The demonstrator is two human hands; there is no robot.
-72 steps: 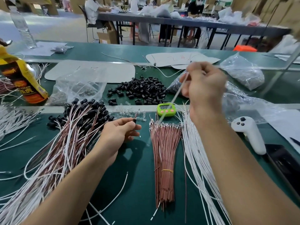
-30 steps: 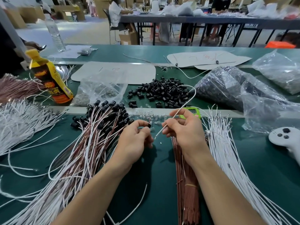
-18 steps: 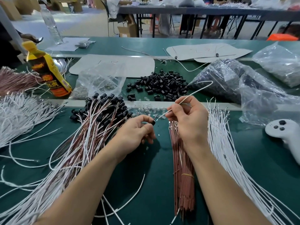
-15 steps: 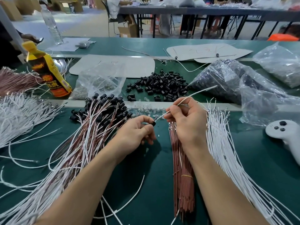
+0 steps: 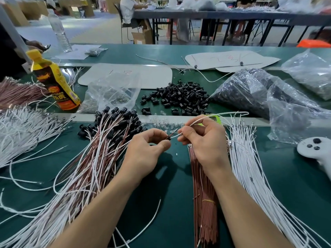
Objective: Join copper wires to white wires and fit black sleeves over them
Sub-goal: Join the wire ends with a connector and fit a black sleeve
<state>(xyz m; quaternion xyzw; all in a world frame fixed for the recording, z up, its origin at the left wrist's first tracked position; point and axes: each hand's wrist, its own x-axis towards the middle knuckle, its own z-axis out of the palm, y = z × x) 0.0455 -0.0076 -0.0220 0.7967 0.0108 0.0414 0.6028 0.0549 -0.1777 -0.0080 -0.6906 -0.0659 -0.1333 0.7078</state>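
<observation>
My left hand (image 5: 147,151) pinches a small black sleeve (image 5: 167,138) at its fingertips, with a short copper wire end beside it. My right hand (image 5: 204,140) pinches a white wire (image 5: 222,114) and holds its tip at the sleeve's mouth; the wire arcs up and right behind the hand. A tied bundle of copper wires (image 5: 204,203) lies under my right wrist. Loose white wires (image 5: 254,179) fan out to the right. Finished copper-and-white wires with black sleeves (image 5: 93,158) are piled on the left. Loose black sleeves (image 5: 180,99) sit in a heap beyond.
A yellow drink bottle (image 5: 53,81) stands at the left, near a clear bag (image 5: 111,93). Plastic bags of parts (image 5: 259,97) fill the right. A white controller (image 5: 317,151) lies at the right edge. A green timer (image 5: 215,119) peeks behind my right hand. More white wires (image 5: 23,127) lie far left.
My right hand brought the white wire down from mid-air to the left hand's fingertips. The wire's tip has closed on the sleeve, and its free end has swung to the right.
</observation>
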